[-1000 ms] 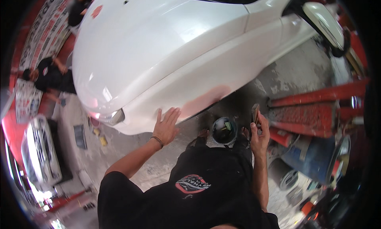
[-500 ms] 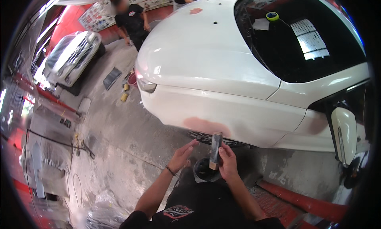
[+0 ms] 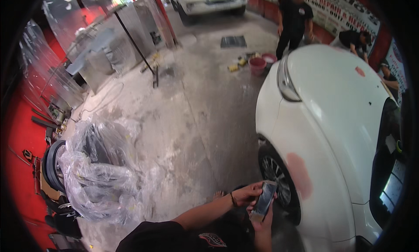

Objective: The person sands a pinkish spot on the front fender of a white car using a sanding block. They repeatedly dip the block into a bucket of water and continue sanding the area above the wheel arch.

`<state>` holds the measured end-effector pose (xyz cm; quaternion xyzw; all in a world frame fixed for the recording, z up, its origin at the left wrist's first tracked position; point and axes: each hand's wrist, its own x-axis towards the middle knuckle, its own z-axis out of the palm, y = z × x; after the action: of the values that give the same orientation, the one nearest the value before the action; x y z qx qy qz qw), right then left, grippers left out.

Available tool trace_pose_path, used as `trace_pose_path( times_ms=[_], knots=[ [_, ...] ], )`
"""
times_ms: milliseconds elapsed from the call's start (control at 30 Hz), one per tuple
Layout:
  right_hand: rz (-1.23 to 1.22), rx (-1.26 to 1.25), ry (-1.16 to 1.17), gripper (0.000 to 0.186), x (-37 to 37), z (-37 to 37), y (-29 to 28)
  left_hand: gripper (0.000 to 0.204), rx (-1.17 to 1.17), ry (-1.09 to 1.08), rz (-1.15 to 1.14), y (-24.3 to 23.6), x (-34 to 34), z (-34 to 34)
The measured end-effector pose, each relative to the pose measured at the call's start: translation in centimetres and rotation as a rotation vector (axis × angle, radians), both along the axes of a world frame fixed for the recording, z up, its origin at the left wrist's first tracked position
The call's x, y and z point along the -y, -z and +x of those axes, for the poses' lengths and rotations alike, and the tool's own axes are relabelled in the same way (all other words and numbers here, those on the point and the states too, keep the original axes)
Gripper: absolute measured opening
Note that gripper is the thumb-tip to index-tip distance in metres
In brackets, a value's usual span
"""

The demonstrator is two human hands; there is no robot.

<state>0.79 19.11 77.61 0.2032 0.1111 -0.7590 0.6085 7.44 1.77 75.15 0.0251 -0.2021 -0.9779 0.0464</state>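
Note:
My right hand [image 3: 263, 221] grips a sanding block [image 3: 264, 199], a long bar with dark sandpaper over its face and a pale bare end. The fingers of my left hand [image 3: 247, 195] are closed on the block's upper left edge, and a dark bracelet circles that wrist. Just right of both hands stands a white car [image 3: 301, 134] with a pinkish filler patch [image 3: 300, 175] on its fender above the front wheel [image 3: 276, 175]. The block is held apart from the car body.
Crumpled clear plastic sheeting [image 3: 104, 173] lies on the concrete floor at left. Reddish buckets [image 3: 257, 66] and yellow blocks stand by the car's front. A person in black [image 3: 294, 20] stands beyond them; others lean at the hood's far side. A white vehicle [image 3: 209, 1] is parked behind.
My view has swung left, so the car now sits at right. My left hand, open and apart from the sanding block before, has closed on it.

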Motion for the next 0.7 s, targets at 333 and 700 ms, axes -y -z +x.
trace_pose_path(
  times_ms=[333,700],
  knots=[
    [1.043,-0.728,-0.65,0.029,-2.5,0.6,34.7,0.046,0.724,-0.556,0.284,27.0,0.2,9.5],
    [1.152,-1.104,-0.885,0.027,0.4,0.3,72.6,0.053,0.949,-0.543,0.449,45.0,-0.6,11.5]
  ],
)
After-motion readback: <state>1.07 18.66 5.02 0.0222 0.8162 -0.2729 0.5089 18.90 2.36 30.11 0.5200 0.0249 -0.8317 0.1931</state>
